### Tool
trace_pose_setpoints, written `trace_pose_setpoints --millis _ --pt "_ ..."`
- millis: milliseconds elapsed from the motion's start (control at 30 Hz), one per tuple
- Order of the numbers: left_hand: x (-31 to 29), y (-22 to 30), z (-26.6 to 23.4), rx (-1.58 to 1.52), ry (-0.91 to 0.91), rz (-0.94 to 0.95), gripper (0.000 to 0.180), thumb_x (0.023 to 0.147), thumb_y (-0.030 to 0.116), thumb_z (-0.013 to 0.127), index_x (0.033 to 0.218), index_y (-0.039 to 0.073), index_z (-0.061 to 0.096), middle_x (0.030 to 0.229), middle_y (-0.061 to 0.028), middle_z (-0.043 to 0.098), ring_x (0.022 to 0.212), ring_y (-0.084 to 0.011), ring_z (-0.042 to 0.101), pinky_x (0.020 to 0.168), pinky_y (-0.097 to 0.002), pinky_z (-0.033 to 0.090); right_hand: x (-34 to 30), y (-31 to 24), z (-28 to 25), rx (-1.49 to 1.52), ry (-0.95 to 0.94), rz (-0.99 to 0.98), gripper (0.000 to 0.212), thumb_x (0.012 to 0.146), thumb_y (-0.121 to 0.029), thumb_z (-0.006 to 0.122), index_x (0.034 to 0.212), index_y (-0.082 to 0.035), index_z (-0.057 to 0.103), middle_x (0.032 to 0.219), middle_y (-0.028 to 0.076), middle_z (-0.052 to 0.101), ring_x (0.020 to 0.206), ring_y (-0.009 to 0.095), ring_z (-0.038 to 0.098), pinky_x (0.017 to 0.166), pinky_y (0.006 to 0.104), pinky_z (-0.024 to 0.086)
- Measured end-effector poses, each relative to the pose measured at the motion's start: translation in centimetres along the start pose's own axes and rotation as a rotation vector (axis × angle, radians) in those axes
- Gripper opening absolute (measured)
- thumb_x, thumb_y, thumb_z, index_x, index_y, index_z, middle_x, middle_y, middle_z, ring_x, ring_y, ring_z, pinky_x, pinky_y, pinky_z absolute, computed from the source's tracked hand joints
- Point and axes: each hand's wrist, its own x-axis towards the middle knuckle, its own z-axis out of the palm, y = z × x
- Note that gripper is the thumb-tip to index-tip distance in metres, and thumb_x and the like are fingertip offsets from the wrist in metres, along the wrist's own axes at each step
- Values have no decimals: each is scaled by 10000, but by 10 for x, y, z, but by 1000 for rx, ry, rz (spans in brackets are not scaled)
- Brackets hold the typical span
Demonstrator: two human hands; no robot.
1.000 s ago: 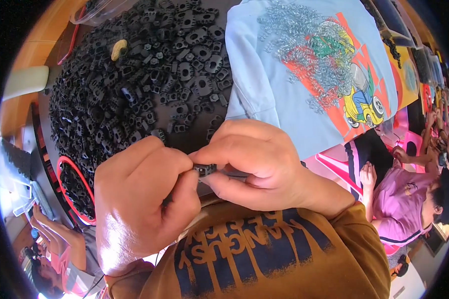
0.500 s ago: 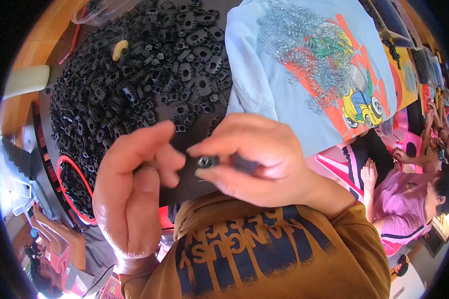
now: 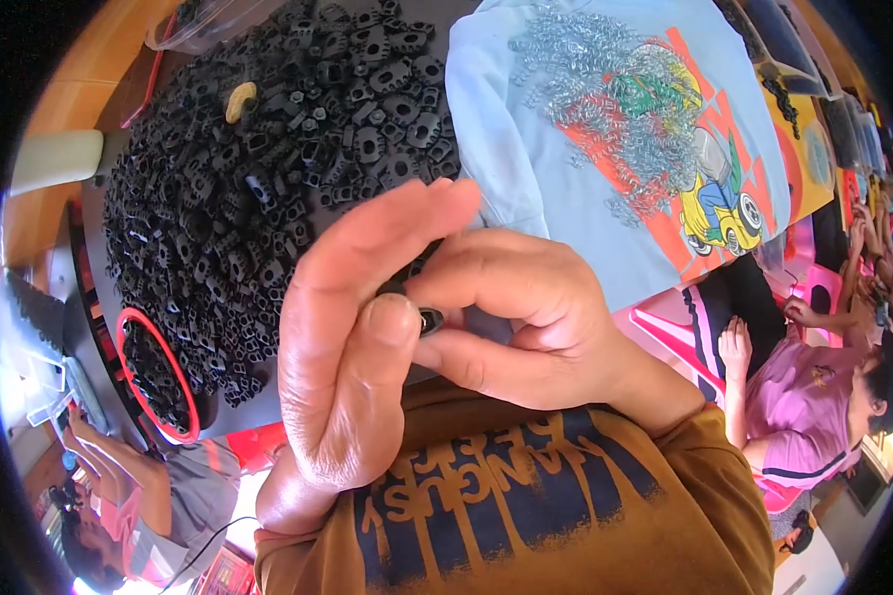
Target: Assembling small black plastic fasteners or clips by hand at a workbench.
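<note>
My right hand (image 3: 526, 317) pinches a small black plastic part (image 3: 431, 321) between thumb and forefinger, its dark rounded end toward the left hand. Against that part comes my left hand (image 3: 342, 347), thumb pressed at its side and fingers curved over from the far side. A bit of black shows between the left thumb and fingers; whether it is a second piece I cannot tell. Beyond both hands spreads a large heap of black plastic pieces (image 3: 218, 198), many with oval holes and toothed edges.
Many small metal springs (image 3: 615, 129) lie on a light blue printed cloth (image 3: 496, 119) at the right. A red-rimmed container (image 3: 193, 402) of black pieces stands at the left. A tan peanut-shaped thing (image 3: 240, 102) rests on the heap. A person in pink (image 3: 799, 397) sits at right.
My left hand has moved right and its thumb now meets the black part. The right hand has stayed nearly in place, still pinching that part.
</note>
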Motion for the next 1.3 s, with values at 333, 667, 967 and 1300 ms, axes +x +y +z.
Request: trace_pose_setpoints --millis 333,667,967,1300 --pt "-3 -1 2 -53 37 -75 505 978 251 384 1384 -36 303 1368 -274 424 1238 -301 451 1016 -376 350 1 1 5 -4 97 17 154 749 -40 682 896 -40 636 677 48 540 574 180 530 520 300 414" --pt "-3 -9 -5 239 36 51 466 948 233 387 1288 -75 469 1341 -233 469 1262 -349 433 1064 -429 326 0 1 4 58 105 63 143 749 -32 684 881 -41 630 639 28 514 561 165 504 505 298 382" --pt "-1 -7 -13 425 -20 189 415 882 99 424 1247 -62 537 1272 -222 495 1142 -280 505 962 -374 433 1 4 6 56 124 12 160 758 -29 688 911 -33 639 647 27 508 552 151 484 499 282 374" --pt "4 -7 -47 367 394 324 480 989 267 361 1247 -125 458 1308 -264 484 1210 -335 486 1023 -405 369 2 -4 -2 158 76 113 211 815 0 651 1017 55 627 831 78 574 702 98 496 623 221 367"
